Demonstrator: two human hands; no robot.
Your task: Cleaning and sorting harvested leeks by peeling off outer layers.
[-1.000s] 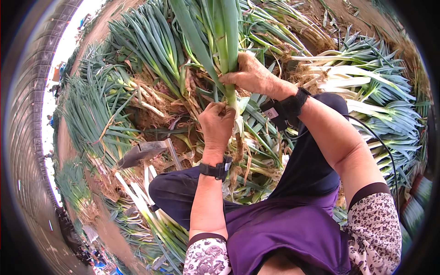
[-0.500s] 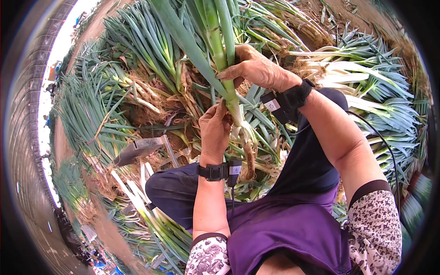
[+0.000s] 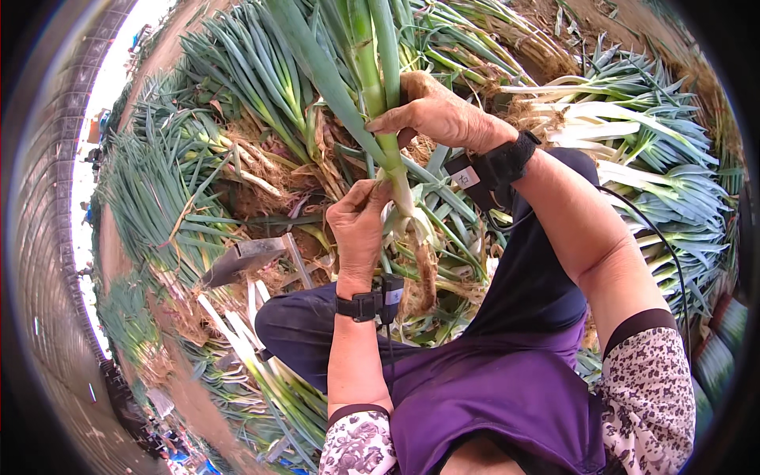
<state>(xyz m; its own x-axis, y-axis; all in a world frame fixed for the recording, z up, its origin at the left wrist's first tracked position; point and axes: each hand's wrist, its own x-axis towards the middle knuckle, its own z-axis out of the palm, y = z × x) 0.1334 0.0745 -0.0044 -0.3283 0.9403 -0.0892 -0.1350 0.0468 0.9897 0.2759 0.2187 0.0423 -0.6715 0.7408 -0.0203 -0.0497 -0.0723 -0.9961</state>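
A large green onion (image 3: 401, 191) stands tilted in front of me, its leaves up and its pale lower stem down. My right hand (image 3: 443, 117) is closed round the green stem, higher up. Lower down, my left hand (image 3: 356, 222) pinches at the left side of the stem, fingertips partly hidden by its own back. Loose pale outer skin and a brown, withered strip (image 3: 427, 273) hang from the bottom end of the onion. The roots cannot be made out clearly.
Unpeeled green onions (image 3: 146, 190) with earthy roots are heaped left and ahead. White-stemmed ones (image 3: 617, 131) lie in a row at right. More peeled ones (image 3: 245, 340) are by my left knee, near a metal bracket (image 3: 253, 257). A black cable (image 3: 661, 241) runs beside my right arm.
My left hand has shifted slightly left and outward along the stem's side. The right hand and the green onion have moved a little left and up.
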